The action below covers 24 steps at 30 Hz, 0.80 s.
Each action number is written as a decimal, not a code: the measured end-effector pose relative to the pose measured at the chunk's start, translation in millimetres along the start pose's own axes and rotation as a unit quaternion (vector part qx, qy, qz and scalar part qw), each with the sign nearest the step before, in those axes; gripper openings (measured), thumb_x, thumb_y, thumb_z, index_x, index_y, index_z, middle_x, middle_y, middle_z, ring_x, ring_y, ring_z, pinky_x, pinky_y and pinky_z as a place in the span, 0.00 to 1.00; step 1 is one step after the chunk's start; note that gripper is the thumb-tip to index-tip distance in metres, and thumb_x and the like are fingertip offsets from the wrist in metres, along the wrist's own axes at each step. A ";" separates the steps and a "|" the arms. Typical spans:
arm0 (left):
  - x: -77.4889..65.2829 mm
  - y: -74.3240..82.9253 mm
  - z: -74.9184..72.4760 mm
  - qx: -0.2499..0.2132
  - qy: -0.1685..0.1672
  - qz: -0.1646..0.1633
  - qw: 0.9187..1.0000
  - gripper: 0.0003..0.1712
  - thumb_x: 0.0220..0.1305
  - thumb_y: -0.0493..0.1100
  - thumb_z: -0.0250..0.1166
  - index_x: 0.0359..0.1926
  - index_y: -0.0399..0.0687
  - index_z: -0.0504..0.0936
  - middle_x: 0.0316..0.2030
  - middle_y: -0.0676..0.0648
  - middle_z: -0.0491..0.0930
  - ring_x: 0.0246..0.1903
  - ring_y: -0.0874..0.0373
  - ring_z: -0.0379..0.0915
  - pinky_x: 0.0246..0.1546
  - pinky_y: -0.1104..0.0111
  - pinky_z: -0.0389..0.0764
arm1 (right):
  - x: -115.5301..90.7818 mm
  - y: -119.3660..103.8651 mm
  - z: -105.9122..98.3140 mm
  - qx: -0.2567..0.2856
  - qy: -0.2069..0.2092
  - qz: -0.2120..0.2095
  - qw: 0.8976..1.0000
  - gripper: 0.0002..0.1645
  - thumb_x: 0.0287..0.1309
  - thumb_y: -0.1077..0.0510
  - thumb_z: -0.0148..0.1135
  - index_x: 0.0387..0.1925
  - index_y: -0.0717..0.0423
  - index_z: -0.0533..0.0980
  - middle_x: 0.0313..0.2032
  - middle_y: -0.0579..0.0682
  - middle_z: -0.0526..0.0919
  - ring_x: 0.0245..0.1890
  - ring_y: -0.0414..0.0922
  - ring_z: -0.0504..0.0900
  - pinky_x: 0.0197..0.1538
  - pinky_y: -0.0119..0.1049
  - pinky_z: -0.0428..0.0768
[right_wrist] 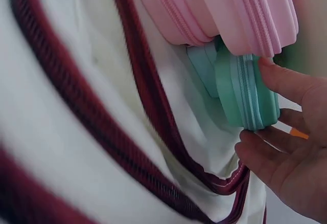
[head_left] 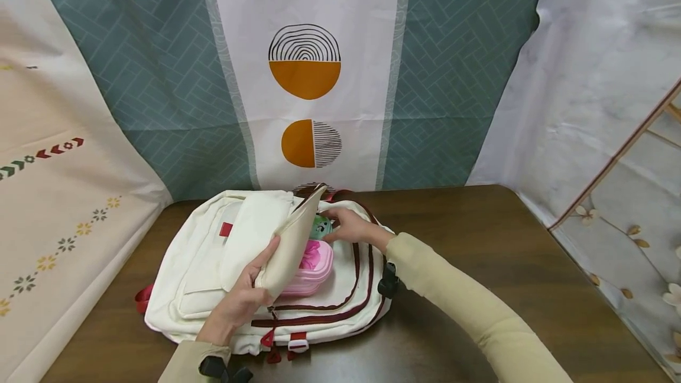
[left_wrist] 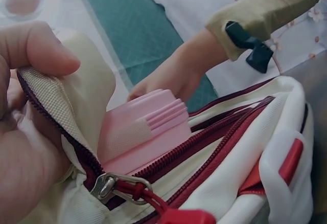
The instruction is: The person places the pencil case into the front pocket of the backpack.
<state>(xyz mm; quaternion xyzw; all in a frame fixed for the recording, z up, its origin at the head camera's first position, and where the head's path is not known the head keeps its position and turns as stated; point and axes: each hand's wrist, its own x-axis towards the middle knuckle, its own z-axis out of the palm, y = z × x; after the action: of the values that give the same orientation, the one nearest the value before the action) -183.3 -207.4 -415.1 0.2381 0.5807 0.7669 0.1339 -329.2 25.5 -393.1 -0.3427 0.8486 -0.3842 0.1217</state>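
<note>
A white backpack (head_left: 181,265) with dark red zips lies on the table, its front pocket unzipped. My left hand (head_left: 242,294) grips the edge of the pocket flap (head_left: 289,247) and holds it raised. Between flap and bag sits a pink zippered case (head_left: 319,268) with a bow-like design on top. Just beyond it is a small green zippered case (head_left: 320,227) with a face print. My right hand (head_left: 351,226) pinches this green case between thumb and fingers, as the right wrist view shows. More pink and pale green zippered parts (right_wrist: 176,14) show there; whether they are separate cases I cannot tell.
The brown wooden table (head_left: 441,235) extends to the right of the bag. Red zip pulls (head_left: 270,347) and a white buckle (head_left: 298,344) hang at its near side. A patterned teal and white cloth (head_left: 362,75) hangs behind.
</note>
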 end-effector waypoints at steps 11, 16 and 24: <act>10.4 -0.3 0.7 -0.003 0.001 -0.001 1.000 0.59 0.35 0.24 0.54 0.70 0.59 0.44 0.68 0.56 0.33 0.51 0.61 0.53 0.45 0.74 0.65 | -16.7 16.6 -4.3 0.060 0.038 0.021 0.997 0.35 0.47 0.64 0.66 0.58 0.69 0.65 0.55 0.62 0.71 0.50 0.53 0.74 0.50 0.39 0.73; 13.6 0.2 -0.2 -0.004 -0.004 -0.009 1.000 0.58 0.35 0.24 0.54 0.70 0.60 0.45 0.68 0.53 0.31 0.52 0.59 0.51 0.46 0.73 0.64 | -18.4 21.1 -3.1 0.077 0.061 0.020 0.995 0.34 0.46 0.66 0.66 0.56 0.70 0.67 0.53 0.62 0.73 0.46 0.52 0.76 0.46 0.36 0.75; 15.0 -0.4 -8.1 -0.030 -0.049 0.004 0.998 0.57 0.35 0.23 0.52 0.70 0.60 0.49 0.67 0.57 0.38 0.51 0.62 0.53 0.42 0.75 0.66 | -12.3 15.5 0.0 0.079 0.066 0.005 0.995 0.31 0.44 0.68 0.67 0.54 0.69 0.70 0.51 0.62 0.75 0.46 0.52 0.76 0.48 0.38 0.74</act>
<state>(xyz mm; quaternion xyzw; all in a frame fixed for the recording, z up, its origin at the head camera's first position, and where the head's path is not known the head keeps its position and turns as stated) -200.3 -206.7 -414.0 0.2736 0.5491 0.7721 0.1657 -327.8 41.1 -405.2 -0.3014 0.8238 -0.4708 0.0941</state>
